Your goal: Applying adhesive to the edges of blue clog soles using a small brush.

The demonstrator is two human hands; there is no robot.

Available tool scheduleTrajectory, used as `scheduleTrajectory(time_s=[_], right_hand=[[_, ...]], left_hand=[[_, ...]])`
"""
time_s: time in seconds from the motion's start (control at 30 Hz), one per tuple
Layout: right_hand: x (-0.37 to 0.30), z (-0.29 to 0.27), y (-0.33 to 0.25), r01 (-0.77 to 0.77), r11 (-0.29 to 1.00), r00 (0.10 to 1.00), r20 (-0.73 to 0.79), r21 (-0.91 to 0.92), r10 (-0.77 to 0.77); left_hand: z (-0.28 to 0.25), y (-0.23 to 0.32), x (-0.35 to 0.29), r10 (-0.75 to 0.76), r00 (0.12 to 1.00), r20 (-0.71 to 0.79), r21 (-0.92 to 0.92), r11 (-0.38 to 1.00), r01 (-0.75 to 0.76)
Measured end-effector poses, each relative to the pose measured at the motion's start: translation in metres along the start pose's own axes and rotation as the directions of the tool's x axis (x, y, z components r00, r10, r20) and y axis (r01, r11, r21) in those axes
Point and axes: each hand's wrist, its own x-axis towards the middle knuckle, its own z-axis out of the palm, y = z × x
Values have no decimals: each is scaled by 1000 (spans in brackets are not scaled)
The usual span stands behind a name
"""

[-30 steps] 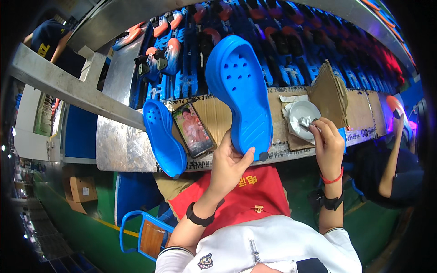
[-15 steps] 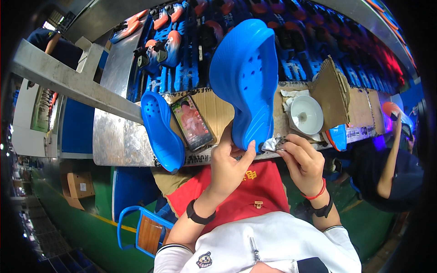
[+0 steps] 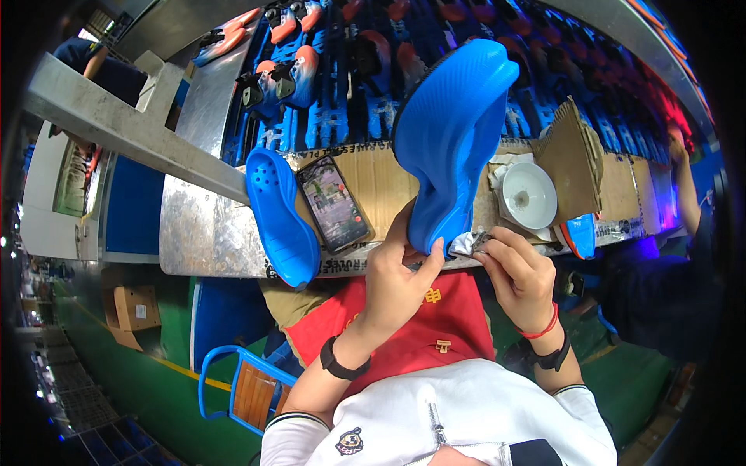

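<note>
My left hand (image 3: 400, 283) grips the narrow end of a blue shoe sole (image 3: 451, 132), holding it upright above the bench with its broad end up and its ribbed side wall facing me. Pinched in the fingers of my right hand (image 3: 519, 276) is a crumpled whitish cloth (image 3: 468, 243), pressed against the lower end of the sole. A second blue sole (image 3: 281, 221) lies on the bench to the left, its holed inner face up. Beside it rests a phone (image 3: 336, 204) with its screen lit.
A white bowl (image 3: 528, 196) stands on the right by a bent cardboard flap (image 3: 571, 159). Behind the bench runs a conveyor (image 3: 326, 128) bearing orange-and-white shoes. A metal beam (image 3: 140, 136) crosses at left. Another person's arm (image 3: 684, 182) shows at far right.
The sole has turned and leaned right, so its holed inner face has swung out of sight. Both hands keep their hold. The person on the right has reached toward the conveyor.
</note>
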Motion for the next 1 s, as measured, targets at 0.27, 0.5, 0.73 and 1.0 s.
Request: scheduleTrajectory(time_s=[0.27, 0.5, 0.73, 1.0], right_hand=[[6, -1, 1, 35, 997, 998, -51, -68, -38], [-6, -13, 16, -149, 989, 965, -215, 7, 147], [-14, -25, 26, -168, 985, 931, -322, 45, 174], [-13, -30, 20, -169, 984, 935, -307, 55, 178]], left_hand=[[-3, 4, 7, 40, 999, 10, 96, 995, -41], [-21, 24, 8, -4, 999, 49, -75, 997, 7], [-36, 136, 83, 129, 980, 151, -276, 958, -83], [-45, 230, 267, 298, 946, 130, -596, 786, -166]])
